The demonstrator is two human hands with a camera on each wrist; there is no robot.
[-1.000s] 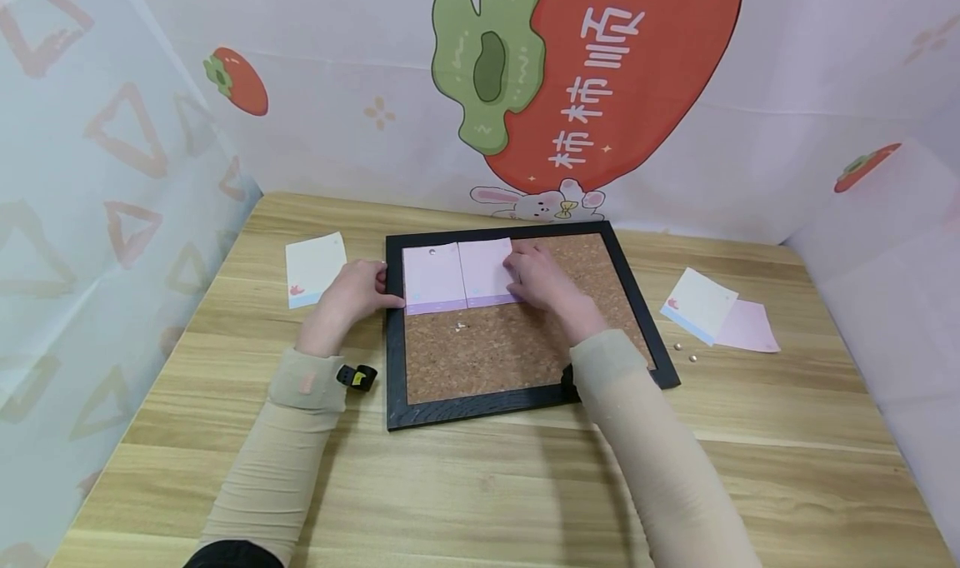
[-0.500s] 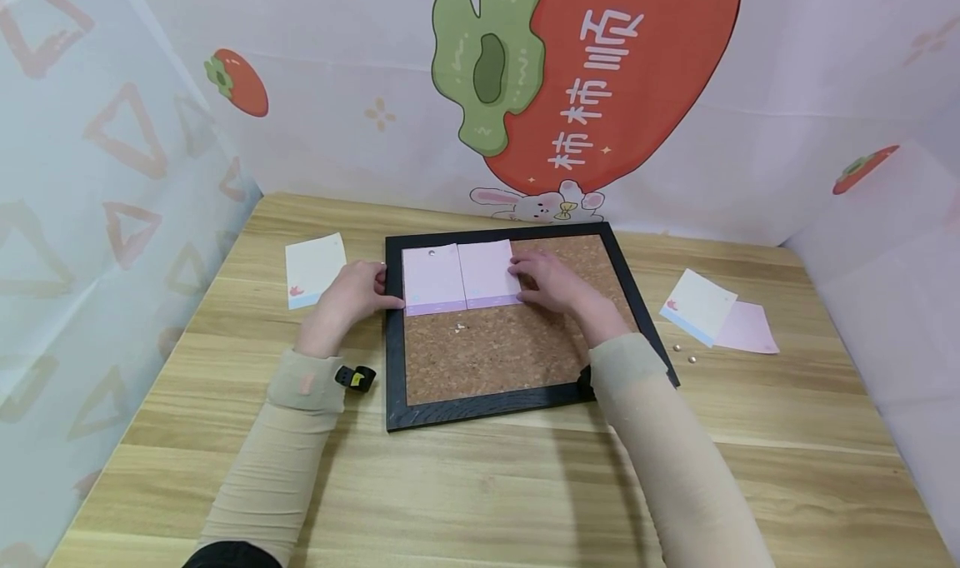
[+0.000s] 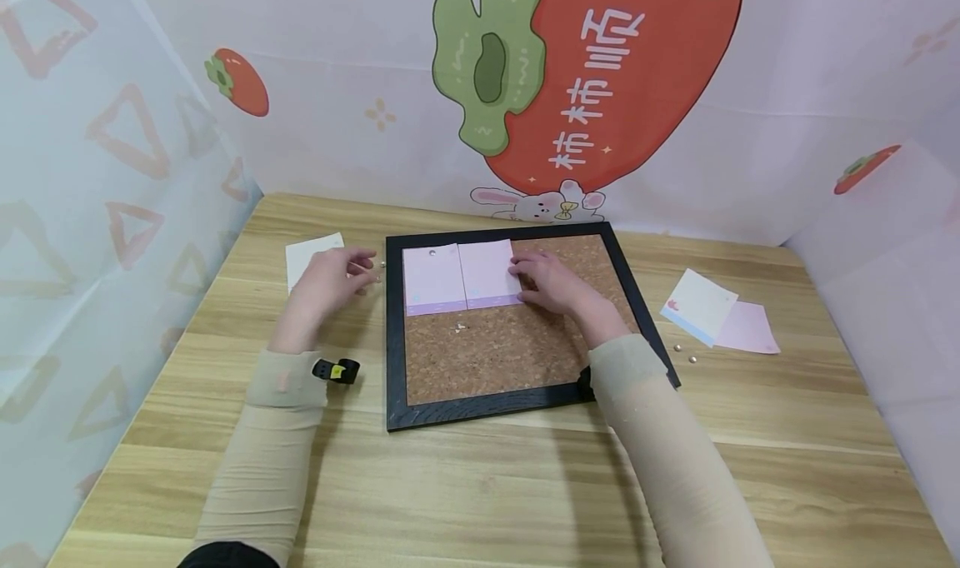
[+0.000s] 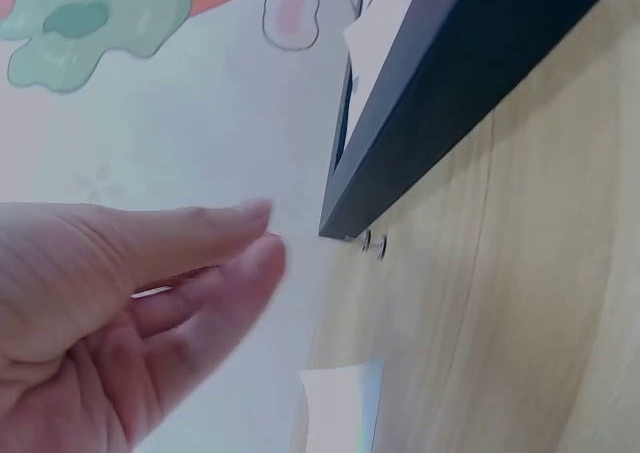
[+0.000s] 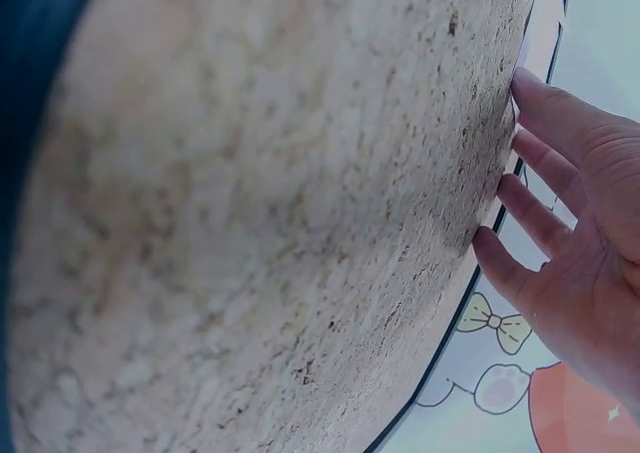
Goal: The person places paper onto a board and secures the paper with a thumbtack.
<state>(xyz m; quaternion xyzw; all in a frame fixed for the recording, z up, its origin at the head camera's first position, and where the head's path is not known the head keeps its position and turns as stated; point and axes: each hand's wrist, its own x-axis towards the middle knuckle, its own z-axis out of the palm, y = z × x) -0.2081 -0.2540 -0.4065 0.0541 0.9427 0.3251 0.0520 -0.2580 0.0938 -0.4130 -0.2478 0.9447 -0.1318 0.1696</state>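
Two hands: I see both relaxed, gripping nothing.
Left hand (image 3: 330,278): hovering centre-left, near two pins (image 3: 381,263).
Right hand (image 3: 557,283): straight fingers pressing pink note (image 3: 489,274) onto cork board (image 3: 517,343), frame centre.

The rough, speckled tan cork board surface (image 5: 260,213) fills nearly the whole right wrist view, curving away toward the top right. A dark, blurred band runs down the far left edge. The right hand (image 5: 580,263) comes in from the right, its fingers (image 5: 535,218) straight and spread, their tips resting against the cork. By the upper fingertip lies a sliver of pale pink paper (image 5: 545,33). A thin black frame edge (image 5: 440,363) borders the cork lower right, and beyond it shows a printed backdrop with a yellow bow (image 5: 490,318).
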